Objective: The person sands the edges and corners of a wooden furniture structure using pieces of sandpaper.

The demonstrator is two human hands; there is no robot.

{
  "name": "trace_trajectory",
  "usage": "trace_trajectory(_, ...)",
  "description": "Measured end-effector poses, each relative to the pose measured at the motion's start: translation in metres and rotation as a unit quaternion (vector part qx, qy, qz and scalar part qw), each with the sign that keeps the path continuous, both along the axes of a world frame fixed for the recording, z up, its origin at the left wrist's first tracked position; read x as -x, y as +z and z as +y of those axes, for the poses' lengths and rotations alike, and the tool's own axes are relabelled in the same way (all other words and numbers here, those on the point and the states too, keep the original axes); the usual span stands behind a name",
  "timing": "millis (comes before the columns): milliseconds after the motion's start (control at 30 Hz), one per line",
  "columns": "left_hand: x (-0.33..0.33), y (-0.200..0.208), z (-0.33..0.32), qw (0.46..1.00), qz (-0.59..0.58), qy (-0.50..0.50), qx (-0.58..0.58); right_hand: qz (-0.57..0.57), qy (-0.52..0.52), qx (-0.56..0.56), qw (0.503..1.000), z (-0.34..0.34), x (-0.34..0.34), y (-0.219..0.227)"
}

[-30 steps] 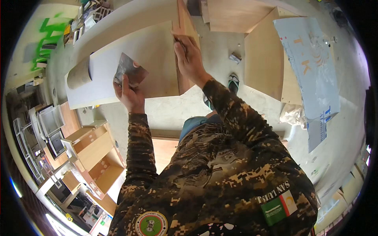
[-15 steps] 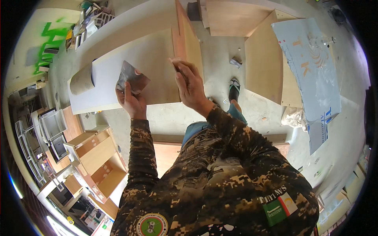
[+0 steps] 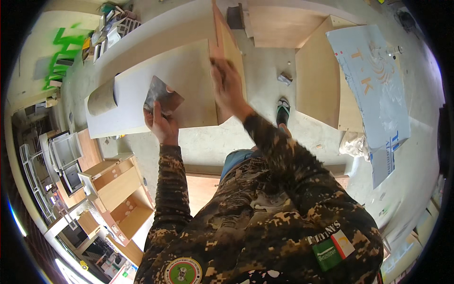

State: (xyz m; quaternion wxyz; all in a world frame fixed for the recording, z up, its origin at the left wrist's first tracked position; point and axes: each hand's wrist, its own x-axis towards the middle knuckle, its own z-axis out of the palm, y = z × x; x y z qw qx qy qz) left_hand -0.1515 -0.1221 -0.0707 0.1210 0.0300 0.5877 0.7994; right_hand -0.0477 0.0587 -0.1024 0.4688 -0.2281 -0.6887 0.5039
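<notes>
Our left hand (image 3: 163, 126) sensibly pinched the dark sheet (image 3: 163, 94), probably light, stiff, at its six-o'clock edge (right hand (image 3: 230, 89): couldn't tell).

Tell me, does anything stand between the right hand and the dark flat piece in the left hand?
Nothing visible does. Between the right hand and the dark flat piece in the left hand, only the surface of the pale panel shows. What lies under the blurred right hand is unclear.

The shirt (image 3: 265, 213) has black, brown and tan pixel camouflage; the sheet (image 3: 163, 97) is dark grey, the panel (image 3: 132, 85) white, the roll (image 3: 101, 98) brown, the board (image 3: 376, 102) pale blue with orange marks (image 3: 366, 87)
</notes>
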Motion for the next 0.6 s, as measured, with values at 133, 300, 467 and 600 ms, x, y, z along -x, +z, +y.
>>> trace_trajectory(133, -0.001, -0.001, 0.001, 1.000, -0.008, -0.013, 0.001, 0.000, 0.023, 0.001, 1.000, 0.038, 0.021, 0.003)
trace_trajectory(300, -0.010, 0.013, 0.014, 1.000, 0.019, -0.015, -0.015, -0.106, 0.225, 0.008, 0.969, 0.008, -0.076, 0.003)
trace_trajectory(467, -0.020, 0.047, 0.028, 0.968, 0.190, -0.101, 0.133, -0.145, 0.209, -0.131, 0.958, 0.027, -0.101, 0.069)
trace_trajectory(600, -0.037, 0.079, 0.055, 0.890, 0.334, -0.143, 0.275, -0.168, 0.163, -0.210, 0.949, 0.031, -0.088, 0.088)
